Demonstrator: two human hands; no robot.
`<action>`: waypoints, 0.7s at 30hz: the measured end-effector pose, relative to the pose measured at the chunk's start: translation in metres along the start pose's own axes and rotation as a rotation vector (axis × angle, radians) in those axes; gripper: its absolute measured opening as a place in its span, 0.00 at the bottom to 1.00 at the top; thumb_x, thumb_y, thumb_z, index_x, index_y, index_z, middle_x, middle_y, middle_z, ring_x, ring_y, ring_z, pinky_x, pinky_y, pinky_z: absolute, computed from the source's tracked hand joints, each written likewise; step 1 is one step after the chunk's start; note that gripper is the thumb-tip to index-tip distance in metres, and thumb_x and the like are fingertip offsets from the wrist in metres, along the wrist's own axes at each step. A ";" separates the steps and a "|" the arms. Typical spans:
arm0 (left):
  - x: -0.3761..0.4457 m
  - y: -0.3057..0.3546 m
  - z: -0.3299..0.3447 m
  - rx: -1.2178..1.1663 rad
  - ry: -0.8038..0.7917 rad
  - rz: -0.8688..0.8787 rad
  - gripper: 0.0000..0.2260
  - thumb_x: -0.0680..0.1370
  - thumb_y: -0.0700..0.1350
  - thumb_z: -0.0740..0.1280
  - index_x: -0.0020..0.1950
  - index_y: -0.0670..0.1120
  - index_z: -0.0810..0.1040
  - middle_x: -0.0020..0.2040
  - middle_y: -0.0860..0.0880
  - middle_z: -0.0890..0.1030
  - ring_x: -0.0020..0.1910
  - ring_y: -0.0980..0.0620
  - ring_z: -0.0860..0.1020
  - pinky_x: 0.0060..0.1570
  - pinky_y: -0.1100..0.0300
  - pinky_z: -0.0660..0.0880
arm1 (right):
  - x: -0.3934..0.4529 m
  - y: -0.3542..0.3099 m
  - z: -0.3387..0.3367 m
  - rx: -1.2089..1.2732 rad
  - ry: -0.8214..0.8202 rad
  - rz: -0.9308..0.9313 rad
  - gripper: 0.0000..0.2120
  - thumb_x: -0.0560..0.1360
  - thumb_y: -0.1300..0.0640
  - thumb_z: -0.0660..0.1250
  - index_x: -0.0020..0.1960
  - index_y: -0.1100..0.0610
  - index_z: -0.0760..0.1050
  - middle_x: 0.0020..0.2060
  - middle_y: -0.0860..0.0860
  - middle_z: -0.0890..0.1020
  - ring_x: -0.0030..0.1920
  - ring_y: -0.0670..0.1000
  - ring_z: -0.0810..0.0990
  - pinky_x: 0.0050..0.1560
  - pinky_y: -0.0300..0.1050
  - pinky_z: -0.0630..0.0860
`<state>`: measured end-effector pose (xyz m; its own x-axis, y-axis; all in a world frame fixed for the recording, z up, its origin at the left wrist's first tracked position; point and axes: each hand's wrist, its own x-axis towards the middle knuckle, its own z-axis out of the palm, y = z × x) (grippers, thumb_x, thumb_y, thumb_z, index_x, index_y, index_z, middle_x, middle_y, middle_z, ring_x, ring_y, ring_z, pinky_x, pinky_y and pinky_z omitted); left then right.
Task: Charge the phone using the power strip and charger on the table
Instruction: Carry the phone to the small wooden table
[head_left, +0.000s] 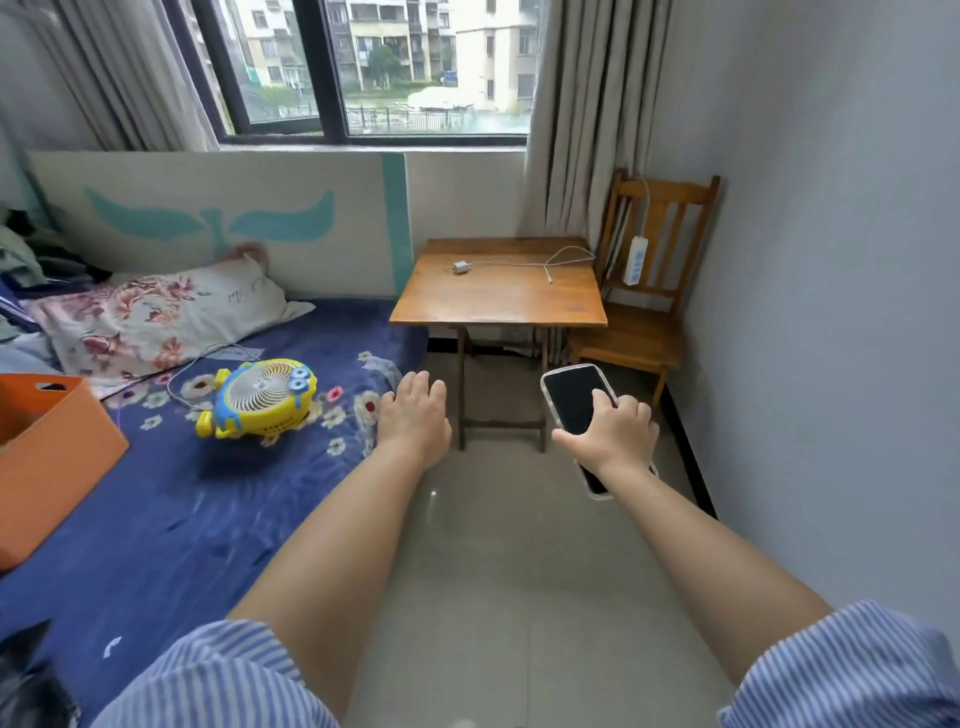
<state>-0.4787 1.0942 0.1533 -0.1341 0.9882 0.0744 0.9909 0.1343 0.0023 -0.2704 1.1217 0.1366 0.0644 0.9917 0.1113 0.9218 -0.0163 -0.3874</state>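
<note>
Head view: you are on the approach step, nothing plugged in yet. Your right hand (615, 434) grips the phone (574, 400), thumb lying on the dark glass, the clear case showing at both ends; it is held in the air, in front of the table (498, 306) and well short of it. Your left hand (415, 415) carries nothing, palm down, fingers loosely together.

On the table: charger (460, 267), a small grey-white block toward the back, left of centre. Its cable (550, 262), thin and white, runs right across the top, loops near the back right corner and ends free on the wood. The strip (635, 260), a long white plastic bar, is not on the table but right of it, leaning against the back of the chair (660, 332), its cord hanging over the top rail.

Judgement: next you need to close on the table, then bring strip and charger together; the free left hand suits that.

Table top is smooth varnished wood, square, on folding legs
</note>
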 end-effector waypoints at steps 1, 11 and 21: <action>0.031 -0.005 0.003 0.003 0.003 -0.007 0.17 0.76 0.44 0.58 0.65 0.43 0.65 0.70 0.43 0.64 0.71 0.44 0.59 0.65 0.48 0.64 | 0.031 -0.007 0.007 -0.011 0.001 -0.005 0.32 0.66 0.41 0.67 0.64 0.57 0.66 0.60 0.61 0.73 0.60 0.61 0.67 0.59 0.52 0.67; 0.291 -0.051 0.014 0.009 0.002 -0.005 0.18 0.77 0.44 0.58 0.66 0.42 0.64 0.69 0.44 0.65 0.70 0.45 0.61 0.63 0.49 0.65 | 0.277 -0.085 0.059 -0.053 0.003 0.005 0.34 0.67 0.40 0.67 0.66 0.57 0.64 0.60 0.61 0.73 0.61 0.61 0.68 0.60 0.52 0.68; 0.508 -0.091 0.058 0.034 -0.058 -0.074 0.17 0.77 0.45 0.58 0.66 0.43 0.65 0.69 0.44 0.66 0.70 0.46 0.62 0.61 0.50 0.67 | 0.500 -0.149 0.126 -0.121 -0.052 -0.053 0.32 0.67 0.38 0.66 0.63 0.56 0.66 0.58 0.60 0.74 0.60 0.60 0.69 0.58 0.51 0.69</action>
<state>-0.6376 1.5878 0.1331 -0.2086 0.9779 0.0172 0.9775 0.2090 -0.0284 -0.4235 1.6361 0.1343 -0.0029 0.9968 0.0800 0.9628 0.0244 -0.2691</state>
